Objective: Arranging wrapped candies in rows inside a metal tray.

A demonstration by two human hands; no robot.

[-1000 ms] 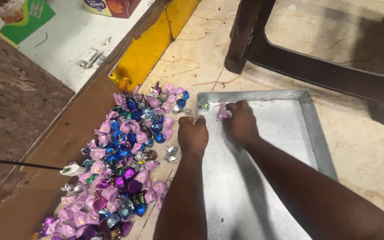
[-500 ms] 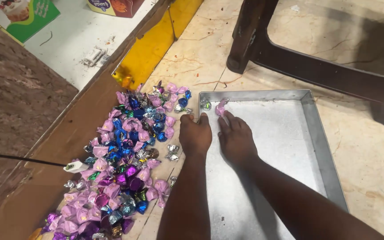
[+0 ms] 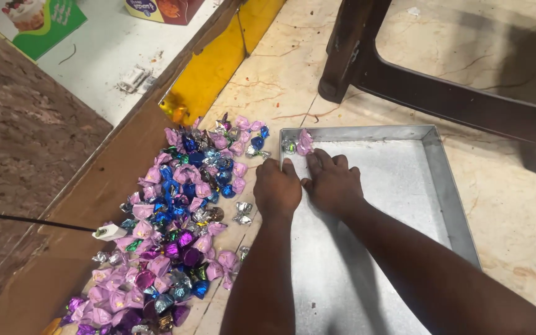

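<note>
Resting on tray (image 3: 442, 180) | left hand (image 3: 277, 189), right hand (image 3: 333, 185) | fingers curled, grasp unclear | candies (image 3: 175, 217) cropped

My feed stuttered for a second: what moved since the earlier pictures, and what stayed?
The right hand drew back slightly from the pink candy in the tray's far left corner, which now lies free beside a silver one. The left hand stayed on the tray's left rim. The candy pile on the floor looks unchanged.
</note>
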